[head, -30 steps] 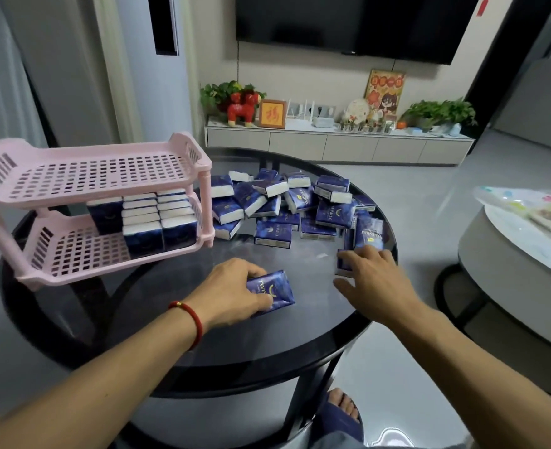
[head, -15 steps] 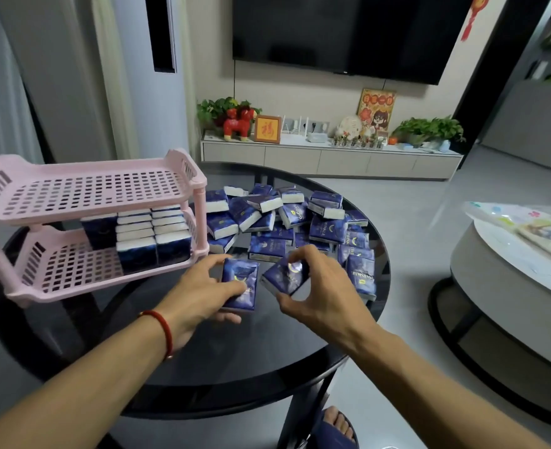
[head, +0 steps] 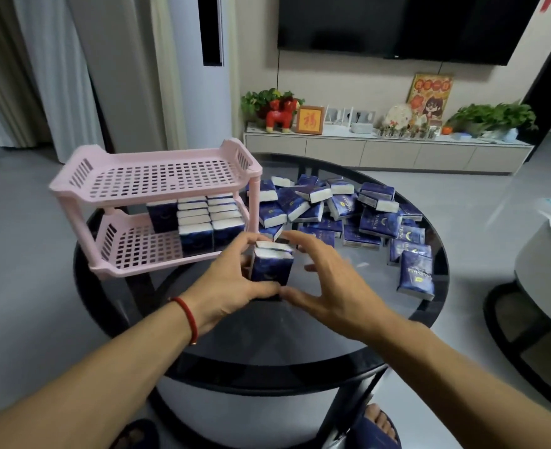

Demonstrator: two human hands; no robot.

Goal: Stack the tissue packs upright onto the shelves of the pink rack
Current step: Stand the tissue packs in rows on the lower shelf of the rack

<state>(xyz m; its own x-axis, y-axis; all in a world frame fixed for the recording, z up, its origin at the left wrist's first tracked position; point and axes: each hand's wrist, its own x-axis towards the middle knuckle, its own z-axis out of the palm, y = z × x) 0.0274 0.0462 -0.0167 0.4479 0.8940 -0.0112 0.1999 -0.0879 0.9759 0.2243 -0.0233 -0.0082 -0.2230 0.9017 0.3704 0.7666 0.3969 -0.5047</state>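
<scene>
The pink two-tier rack (head: 73, 186) stands at the left of the round black glass table (head: 267, 345). Its top shelf holds nothing; several dark blue tissue packs (head: 207, 222) stand upright at the right end of its lower shelf. My left hand (head: 228, 286) grips two tissue packs (head: 271, 266) pressed together and upright, just in front of the rack's right post. My right hand (head: 327, 283) hovers beside them with fingers spread, its thumb close to their lower edge. A loose pile of blue packs (head: 342, 207) lies at the table's far right.
One pack (head: 416, 275) lies apart near the table's right edge. A second, pale round table (head: 540, 273) stands to the right. Behind are a TV cabinet (head: 387, 153) with plants and ornaments, and a wall TV. My sandalled feet show below the table.
Each hand held one pack; they came together in front of the rack. Both packs now stand upright in my left hand, and my right hand's fingers have spread away from them.
</scene>
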